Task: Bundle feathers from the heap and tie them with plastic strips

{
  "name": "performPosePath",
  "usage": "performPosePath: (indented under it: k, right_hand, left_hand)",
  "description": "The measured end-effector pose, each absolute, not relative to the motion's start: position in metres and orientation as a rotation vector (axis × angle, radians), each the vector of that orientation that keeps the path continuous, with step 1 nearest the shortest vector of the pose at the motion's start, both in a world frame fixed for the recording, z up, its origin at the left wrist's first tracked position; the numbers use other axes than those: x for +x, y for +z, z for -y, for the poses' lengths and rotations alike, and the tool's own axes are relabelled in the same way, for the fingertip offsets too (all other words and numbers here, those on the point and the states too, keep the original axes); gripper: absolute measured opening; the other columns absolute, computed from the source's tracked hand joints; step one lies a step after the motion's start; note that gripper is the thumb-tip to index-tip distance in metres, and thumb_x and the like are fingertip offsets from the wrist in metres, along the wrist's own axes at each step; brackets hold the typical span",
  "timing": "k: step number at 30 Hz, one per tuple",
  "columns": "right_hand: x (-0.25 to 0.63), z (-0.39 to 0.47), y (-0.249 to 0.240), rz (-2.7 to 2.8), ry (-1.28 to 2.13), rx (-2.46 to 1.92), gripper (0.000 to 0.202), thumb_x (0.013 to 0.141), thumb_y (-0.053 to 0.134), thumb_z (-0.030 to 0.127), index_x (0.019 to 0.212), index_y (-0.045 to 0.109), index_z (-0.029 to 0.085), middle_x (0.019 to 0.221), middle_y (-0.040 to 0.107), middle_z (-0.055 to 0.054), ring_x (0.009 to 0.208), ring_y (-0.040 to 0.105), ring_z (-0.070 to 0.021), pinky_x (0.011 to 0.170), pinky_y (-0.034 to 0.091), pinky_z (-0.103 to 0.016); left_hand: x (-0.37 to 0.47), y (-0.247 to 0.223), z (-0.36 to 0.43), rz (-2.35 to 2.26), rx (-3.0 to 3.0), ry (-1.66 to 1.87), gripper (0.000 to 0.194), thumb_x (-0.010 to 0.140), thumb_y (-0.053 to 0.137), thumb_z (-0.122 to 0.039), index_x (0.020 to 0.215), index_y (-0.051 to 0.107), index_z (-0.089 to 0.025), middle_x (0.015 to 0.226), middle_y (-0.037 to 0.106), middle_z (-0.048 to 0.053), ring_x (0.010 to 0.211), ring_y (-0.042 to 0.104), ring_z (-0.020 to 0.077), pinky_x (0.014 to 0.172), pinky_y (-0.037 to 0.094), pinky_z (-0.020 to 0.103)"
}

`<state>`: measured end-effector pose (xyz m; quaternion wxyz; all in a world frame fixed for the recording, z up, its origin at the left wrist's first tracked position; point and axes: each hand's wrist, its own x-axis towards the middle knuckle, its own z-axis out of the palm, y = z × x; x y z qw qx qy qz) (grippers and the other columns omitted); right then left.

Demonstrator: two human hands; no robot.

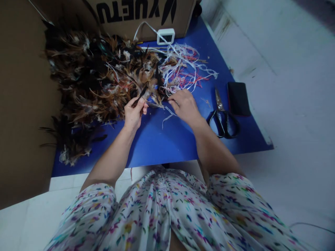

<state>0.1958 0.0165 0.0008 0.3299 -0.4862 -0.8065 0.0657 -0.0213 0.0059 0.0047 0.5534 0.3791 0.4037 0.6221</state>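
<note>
My left hand (134,112) is closed, thumb against forefinger, on a dark feather (142,92) at the near edge of a large pile of brown and black feathers (99,82). To its right, my right hand (184,104) is curled with thumb and fingers together by the pile's right end. What lies between those fingertips is too small to make out. A loose white ribbon strand (169,113) trails on the blue table below the gap between both hands. White ribbons and red strings (183,68) lie tangled just beyond my right hand.
Black-handled scissors (222,120) and a dark flat wallet-like object (238,98) lie at the right of the blue table (162,143). A small white digital display (165,36) stands before a cardboard box (141,17). Brown cardboard (23,104) borders the left side.
</note>
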Motion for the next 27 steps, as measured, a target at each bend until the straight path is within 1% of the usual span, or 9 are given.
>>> performPosePath:
  k: [4,7,11,14,18,20,23,25,27]
  right_hand:
    - [0.206,-0.016,0.01,2.032,0.222,-1.273,0.015,0.088,0.056,0.019,0.091,0.07,0.023,0.096,0.071,-0.007,0.095,0.059,-0.0273,0.094,0.045,-0.048]
    - [0.206,-0.013,0.015,2.071,0.292,-1.247,0.013,0.085,0.058,0.018,0.088,0.07,0.023,0.092,0.07,-0.007,0.094,0.059,-0.0267,0.093,0.045,-0.048]
    - [0.203,-0.008,0.019,2.235,0.411,-1.155,0.011,0.083,0.062,0.017,0.085,0.072,0.022,0.087,0.068,-0.005,0.092,0.059,-0.0248,0.094,0.044,-0.045]
    - [0.2,-0.003,0.021,2.397,0.494,-1.1,0.01,0.081,0.066,0.016,0.087,0.073,0.02,0.089,0.069,-0.006,0.09,0.058,-0.0236,0.092,0.043,-0.042]
    - [0.192,0.004,0.024,2.582,0.542,-1.088,0.01,0.08,0.072,0.018,0.09,0.074,0.018,0.093,0.068,-0.008,0.093,0.055,-0.0243,0.088,0.042,-0.039]
    - [0.186,0.007,0.024,2.633,0.544,-1.098,0.004,0.081,0.07,0.017,0.083,0.073,0.018,0.089,0.067,-0.008,0.092,0.054,-0.024,0.087,0.041,-0.038]
    - [0.179,0.009,0.023,2.634,0.533,-1.115,0.014,0.084,0.06,0.011,0.074,0.068,0.017,0.083,0.064,-0.009,0.089,0.053,-0.0234,0.085,0.041,-0.038]
    - [0.178,0.008,0.024,2.541,0.538,-1.119,0.015,0.085,0.056,0.01,0.075,0.066,0.017,0.082,0.064,-0.009,0.087,0.054,-0.0228,0.085,0.041,-0.039]
    - [0.18,0.007,0.025,2.356,0.609,-1.117,0.012,0.084,0.057,0.012,0.076,0.065,0.018,0.083,0.065,-0.007,0.084,0.056,-0.0211,0.085,0.043,-0.038]
  left_hand:
    - [-0.02,0.005,-0.005,-0.949,0.915,1.468,0.034,0.076,0.083,-0.038,0.068,0.059,-0.016,0.058,0.06,-0.005,0.043,0.05,0.0027,0.041,0.04,0.015]
    - [-0.02,0.005,-0.005,-0.937,0.927,1.473,0.035,0.075,0.084,-0.04,0.068,0.059,-0.016,0.058,0.061,-0.005,0.043,0.05,0.0026,0.041,0.04,0.015]
    - [-0.02,0.004,-0.005,-0.941,0.915,1.467,0.035,0.073,0.085,-0.04,0.069,0.06,-0.016,0.057,0.061,-0.005,0.043,0.05,0.0027,0.041,0.041,0.015]
    - [-0.02,0.004,-0.005,-0.936,0.908,1.468,0.034,0.073,0.085,-0.038,0.069,0.06,-0.016,0.058,0.062,-0.005,0.043,0.05,0.0032,0.04,0.041,0.016]
    - [-0.018,0.006,-0.004,-0.948,0.916,1.456,0.034,0.074,0.085,-0.037,0.067,0.059,-0.016,0.057,0.061,-0.005,0.043,0.05,0.003,0.04,0.04,0.016]
    - [-0.017,0.007,-0.004,-0.964,0.921,1.445,0.035,0.074,0.085,-0.038,0.066,0.059,-0.016,0.056,0.06,-0.005,0.042,0.05,0.0029,0.04,0.04,0.016]
    - [-0.017,0.006,-0.004,-0.966,0.923,1.438,0.035,0.074,0.085,-0.039,0.066,0.059,-0.016,0.056,0.061,-0.005,0.042,0.05,0.003,0.04,0.04,0.016]
    - [-0.017,0.004,-0.004,-0.952,0.921,1.439,0.036,0.072,0.086,-0.041,0.067,0.06,-0.016,0.057,0.061,-0.005,0.042,0.05,0.0031,0.04,0.04,0.015]
    - [-0.017,0.003,-0.004,-0.929,0.917,1.444,0.038,0.067,0.088,-0.043,0.068,0.061,-0.016,0.057,0.062,-0.004,0.043,0.05,0.0032,0.04,0.04,0.016]
